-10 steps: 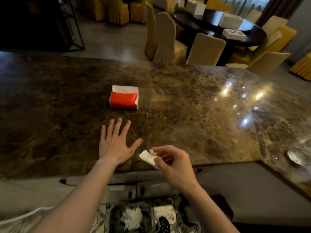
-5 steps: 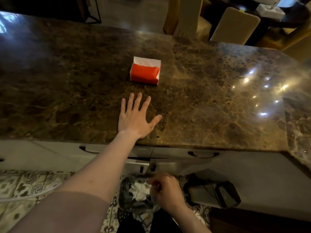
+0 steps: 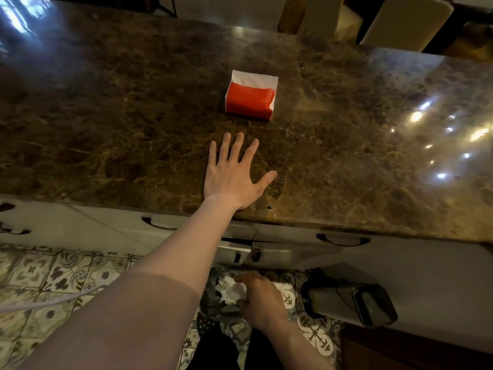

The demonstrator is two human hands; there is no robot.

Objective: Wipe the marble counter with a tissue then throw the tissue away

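My left hand (image 3: 234,174) lies flat and spread on the brown marble counter (image 3: 106,116), near its front edge. A red and white tissue pack (image 3: 250,96) sits on the counter just beyond the fingers. My right hand (image 3: 262,299) is down below the counter, over a dark waste bag (image 3: 220,309) on the floor. Crumpled white tissue (image 3: 231,291) lies in the bag, right against my fingertips. Whether the fingers still grip any tissue is hidden by the back of the hand.
White drawers with dark handles (image 3: 342,240) run under the counter edge. A grey and black box-like object (image 3: 354,303) sits on the patterned tile floor (image 3: 53,276) right of the bag. A white cable (image 3: 40,303) crosses the tiles at left. Covered chairs (image 3: 400,20) stand beyond the counter.
My right hand has dropped from the counter edge, where it pinched a tissue, down to the waste bag on the floor. The view tilted downward. My left hand stayed flat.
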